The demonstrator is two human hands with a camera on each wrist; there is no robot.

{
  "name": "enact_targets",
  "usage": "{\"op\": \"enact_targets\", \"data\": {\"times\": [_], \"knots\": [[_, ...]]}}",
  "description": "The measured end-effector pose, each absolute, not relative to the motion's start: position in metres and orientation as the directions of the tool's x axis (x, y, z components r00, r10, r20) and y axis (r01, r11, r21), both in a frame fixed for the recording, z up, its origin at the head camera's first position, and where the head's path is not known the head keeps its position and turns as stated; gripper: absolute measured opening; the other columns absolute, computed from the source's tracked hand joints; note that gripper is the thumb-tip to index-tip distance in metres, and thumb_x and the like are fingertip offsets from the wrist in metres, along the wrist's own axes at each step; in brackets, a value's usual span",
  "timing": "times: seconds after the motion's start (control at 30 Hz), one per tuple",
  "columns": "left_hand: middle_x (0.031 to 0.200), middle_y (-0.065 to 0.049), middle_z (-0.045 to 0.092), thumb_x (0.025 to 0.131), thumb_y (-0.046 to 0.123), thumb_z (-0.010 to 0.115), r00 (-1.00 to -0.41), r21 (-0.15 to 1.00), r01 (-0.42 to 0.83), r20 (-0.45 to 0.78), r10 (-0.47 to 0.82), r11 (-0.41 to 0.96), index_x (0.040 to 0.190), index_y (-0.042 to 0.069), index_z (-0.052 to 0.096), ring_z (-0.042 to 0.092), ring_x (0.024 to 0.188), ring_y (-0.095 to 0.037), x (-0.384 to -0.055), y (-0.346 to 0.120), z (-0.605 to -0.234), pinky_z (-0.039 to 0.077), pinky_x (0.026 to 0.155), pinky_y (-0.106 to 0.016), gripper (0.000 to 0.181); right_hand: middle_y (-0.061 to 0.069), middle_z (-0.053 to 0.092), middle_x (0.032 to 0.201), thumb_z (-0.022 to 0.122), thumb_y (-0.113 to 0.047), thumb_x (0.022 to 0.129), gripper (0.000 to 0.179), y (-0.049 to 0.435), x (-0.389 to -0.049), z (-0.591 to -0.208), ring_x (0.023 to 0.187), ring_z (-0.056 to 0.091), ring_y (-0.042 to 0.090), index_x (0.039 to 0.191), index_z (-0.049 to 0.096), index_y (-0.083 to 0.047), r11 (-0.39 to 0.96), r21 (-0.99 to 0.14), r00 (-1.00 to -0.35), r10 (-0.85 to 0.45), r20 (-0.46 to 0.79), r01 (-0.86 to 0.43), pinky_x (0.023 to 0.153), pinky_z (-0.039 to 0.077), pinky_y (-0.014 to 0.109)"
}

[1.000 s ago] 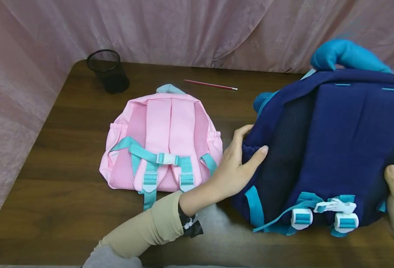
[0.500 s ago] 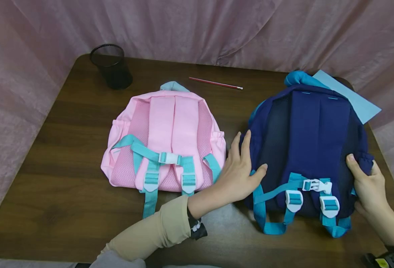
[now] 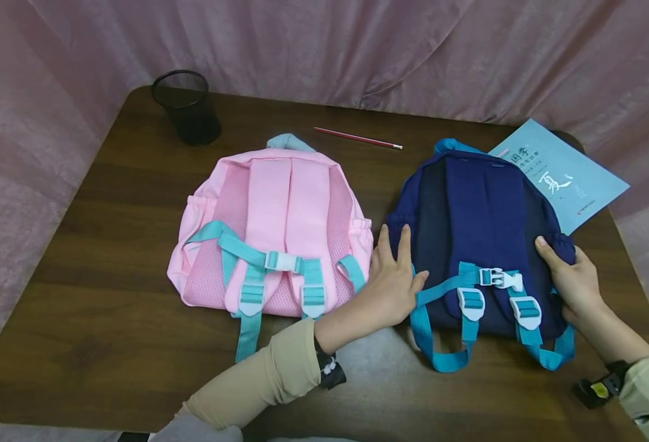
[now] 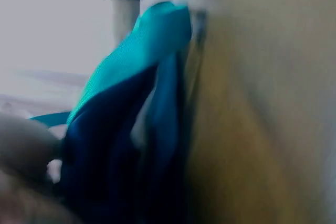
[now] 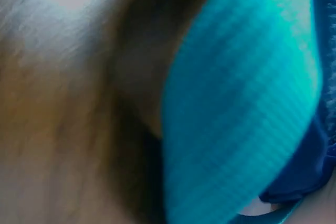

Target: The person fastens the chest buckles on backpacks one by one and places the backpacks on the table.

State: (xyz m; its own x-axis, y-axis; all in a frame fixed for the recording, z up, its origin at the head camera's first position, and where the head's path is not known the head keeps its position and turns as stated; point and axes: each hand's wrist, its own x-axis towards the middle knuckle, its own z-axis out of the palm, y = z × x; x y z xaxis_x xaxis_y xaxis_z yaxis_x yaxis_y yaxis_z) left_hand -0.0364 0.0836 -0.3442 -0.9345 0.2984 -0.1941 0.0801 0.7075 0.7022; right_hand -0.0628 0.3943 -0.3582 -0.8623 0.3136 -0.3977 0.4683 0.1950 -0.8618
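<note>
navy backpack (image 3: 484, 221) flat between both hands' grip

The head view is evenly lit and sharp, with soft light from above and only faint shadows under the navy backpack (image 3: 479, 239) and pink backpack (image 3: 272, 233). A dull sheen lies on the table (image 3: 109, 344) near its front edge. Both wrist views are heavily blurred and out of focus: the left is washed out pale at its top left, the right shows 1 bright glare spot there.
</note>
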Motion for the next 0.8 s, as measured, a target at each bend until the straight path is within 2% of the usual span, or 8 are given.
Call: {"op": "enact_targets", "data": {"times": [0.13, 0.23, 0.27, 0.33, 0.47, 0.57, 0.73, 0.8], "knots": [[0.154, -0.019, -0.004, 0.097, 0.039, 0.044, -0.917, 0.581, 0.1, -0.262, 0.302, 0.807, 0.151, 0.014, 0.007, 0.017, 0.14, -0.032, -0.037, 0.09, -0.341, 0.025, 0.111, -0.035, 0.071, -0.006, 0.053, 0.088, 0.056, -0.055, 0.085, 0.054, 0.395, -0.063, -0.362, 0.063, 0.055, 0.001, 0.119, 0.045, -0.014, 0.434, -0.729, -0.845, 0.34, -0.412, 0.53, 0.054, 0.051, 0.026], [0.155, -0.019, -0.008, 0.098, 0.038, 0.041, -0.9, 0.53, 0.144, -0.282, 0.333, 0.836, 0.151, 0.012, 0.008, 0.009, 0.142, -0.035, -0.038, 0.092, -0.34, 0.02, 0.113, -0.037, 0.068, 0.008, 0.046, 0.105, 0.053, -0.059, 0.085, 0.082, 0.396, -0.063, -0.363, 0.065, 0.053, -0.001, 0.136, 0.03, 0.001, 0.496, -0.678, -0.839, 0.353, -0.413, 0.542, 0.056, 0.051, 0.026], [0.154, -0.019, -0.01, 0.098, 0.037, 0.041, -0.894, 0.521, 0.159, -0.283, 0.346, 0.838, 0.151, 0.011, 0.009, 0.005, 0.142, -0.036, -0.038, 0.092, -0.339, 0.017, 0.113, -0.038, 0.067, 0.01, 0.044, 0.109, 0.053, -0.059, 0.084, 0.084, 0.396, -0.063, -0.363, 0.065, 0.053, -0.001, 0.137, 0.028, 0.001, 0.491, -0.679, -0.837, 0.357, -0.415, 0.546, 0.056, 0.051, 0.026], [0.154, -0.017, -0.015, 0.1, 0.033, 0.039, -0.882, 0.513, 0.189, -0.285, 0.374, 0.837, 0.151, 0.01, 0.008, -0.002, 0.142, -0.037, -0.038, 0.091, -0.337, 0.011, 0.115, -0.04, 0.064, 0.011, 0.041, 0.112, 0.055, -0.058, 0.084, 0.085, 0.395, -0.064, -0.363, 0.066, 0.052, -0.002, 0.138, 0.024, -0.001, 0.467, -0.689, -0.831, 0.364, -0.421, 0.554, 0.057, 0.051, 0.024], [0.154, -0.015, -0.018, 0.098, 0.026, 0.043, -0.874, 0.544, 0.238, -0.241, 0.421, 0.805, 0.15, 0.008, 0.008, -0.01, 0.142, -0.034, -0.038, 0.083, -0.332, 0.005, 0.115, -0.044, 0.066, 0.0, 0.039, 0.105, 0.058, -0.053, 0.084, 0.064, 0.397, -0.063, -0.359, 0.07, 0.052, -0.002, 0.132, 0.03, -0.02, 0.414, -0.727, -0.832, 0.362, -0.421, 0.548, 0.057, 0.05, 0.022], [0.155, -0.012, -0.016, 0.095, 0.023, 0.048, -0.877, 0.546, 0.278, -0.191, 0.44, 0.79, 0.149, 0.008, 0.016, -0.012, 0.142, -0.03, -0.038, 0.079, -0.326, 0.005, 0.115, -0.045, 0.064, -0.007, 0.038, 0.1, 0.059, -0.048, 0.086, 0.045, 0.399, -0.062, -0.353, 0.073, 0.05, -0.002, 0.121, 0.033, -0.035, 0.412, -0.749, -0.849, 0.35, -0.396, 0.519, 0.057, 0.049, 0.019], [0.156, -0.015, -0.006, 0.091, 0.014, 0.049, -0.869, 0.542, 0.376, -0.075, 0.489, 0.752, 0.14, 0.01, 0.035, -0.009, 0.143, -0.032, -0.037, 0.074, -0.313, 0.002, 0.114, -0.049, 0.051, -0.017, 0.039, 0.101, 0.062, -0.044, 0.086, 0.038, 0.416, -0.06, -0.362, 0.083, 0.044, -0.002, 0.113, 0.036, -0.042, 0.48, -0.752, -0.883, 0.362, -0.298, 0.451, 0.06, 0.043, 0.012], [0.156, -0.015, 0.0, 0.089, 0.009, 0.047, -0.841, 0.57, 0.425, -0.038, 0.54, 0.703, 0.137, 0.011, 0.038, -0.004, 0.143, -0.031, -0.038, 0.071, -0.306, 0.003, 0.113, -0.05, 0.049, -0.02, 0.039, 0.103, 0.061, -0.043, 0.086, 0.047, 0.421, -0.056, -0.365, 0.091, 0.042, -0.001, 0.126, 0.037, -0.038, 0.528, -0.74, -0.9, 0.357, -0.251, 0.416, 0.067, 0.041, 0.012]]}}
